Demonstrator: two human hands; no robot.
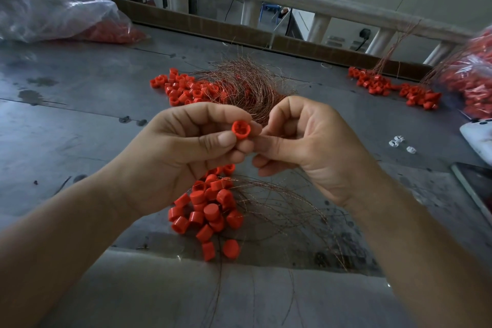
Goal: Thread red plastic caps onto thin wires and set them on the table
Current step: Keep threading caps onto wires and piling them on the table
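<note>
My left hand (183,152) pinches a red plastic cap (241,129) between thumb and fingers, its open end facing me. My right hand (314,146) sits right beside it, its fingertips curled and pinched together at the cap's side; the thin wire between them is too fine to see. Below my hands a pile of red caps on thin copper wires (210,210) lies on the grey metal table (66,141). Behind my hands lies a bundle of loose copper wires (245,88) next to a heap of loose red caps (181,88).
A clear plastic bag of red caps (66,18) lies at the far left, another bag (471,80) at the far right beside more wired caps (394,88). A white object (479,138), a dark flat device (476,186) and small white bits (399,142) sit at the right edge.
</note>
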